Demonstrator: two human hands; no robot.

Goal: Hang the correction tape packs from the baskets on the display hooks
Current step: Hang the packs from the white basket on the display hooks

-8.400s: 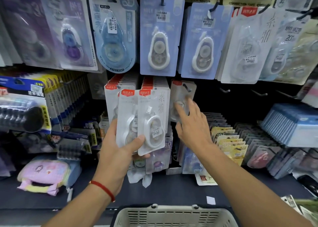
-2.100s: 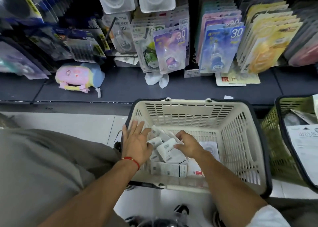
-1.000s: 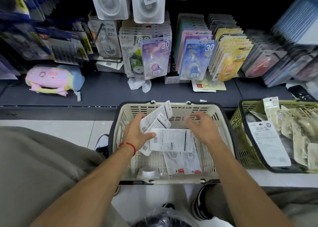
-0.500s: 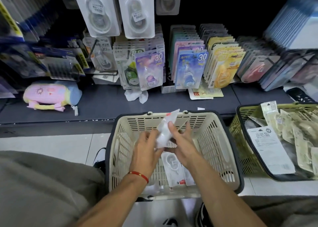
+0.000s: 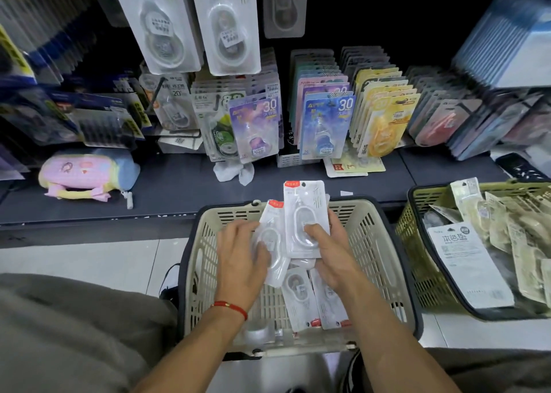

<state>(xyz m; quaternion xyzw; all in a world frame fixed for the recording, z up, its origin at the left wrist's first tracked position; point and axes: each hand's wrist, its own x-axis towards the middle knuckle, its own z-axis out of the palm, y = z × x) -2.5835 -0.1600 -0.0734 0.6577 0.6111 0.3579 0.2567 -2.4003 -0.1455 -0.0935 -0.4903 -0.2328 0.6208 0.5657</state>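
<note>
Over the beige basket (image 5: 202, 261), my right hand (image 5: 334, 252) grips a white correction tape pack (image 5: 304, 210) with a red top, held upright and face up, thumb on its blister. My left hand (image 5: 241, 252) holds a second white pack (image 5: 269, 228) just left of it, partly tucked behind the first. More white packs (image 5: 301, 297) lie flat on the basket's floor beneath my hands. Matching white packs (image 5: 226, 25) hang on display hooks at the top of the shelf.
A green basket (image 5: 417, 261) with pale packs stands at the right. The dark shelf (image 5: 179, 184) carries rows of coloured correction tape cards (image 5: 325, 124), a pink and blue pouch (image 5: 86, 172) at the left, and white tissue (image 5: 234, 173).
My hands have lifted packs out of the beige basket and turned them face up, side by side. The view has tilted up from the basket toward the shelf.
</note>
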